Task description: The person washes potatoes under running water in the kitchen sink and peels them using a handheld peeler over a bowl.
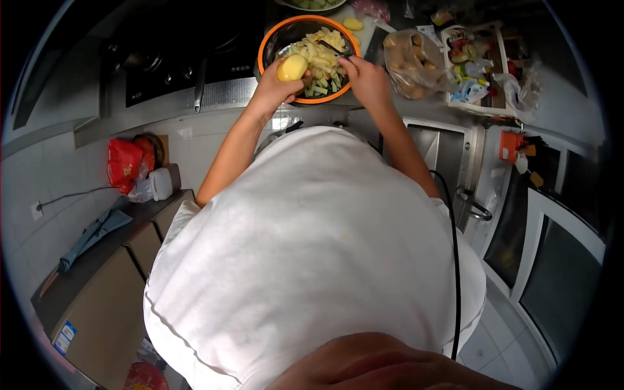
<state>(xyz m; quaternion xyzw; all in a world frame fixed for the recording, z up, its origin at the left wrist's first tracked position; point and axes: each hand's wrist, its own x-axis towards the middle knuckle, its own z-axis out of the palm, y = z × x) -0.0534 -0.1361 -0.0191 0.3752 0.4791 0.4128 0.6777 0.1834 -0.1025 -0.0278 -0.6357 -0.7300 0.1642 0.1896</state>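
My left hand [276, 86] is closed around a peeled yellow potato [292, 67], held over the near left part of a bowl. In my right hand [368, 79] is a small knife [333, 48], its dark narrow blade pointing left over the bowl. The blade and the potato are apart. The bowl has an orange rim [265, 43] and a dark inside. Cut pale yellow potato pieces [320, 60] fill much of it, with greener pieces [318, 88] at the near side.
Behind the bowl, a peeled potato [353, 24] lies on a white board [367, 29]. A plastic bag of brown potatoes [413, 62] stands to the right, beside a crate [497, 65] of packets. A black stove [162, 81] is left; a sink [439, 149] is at right.
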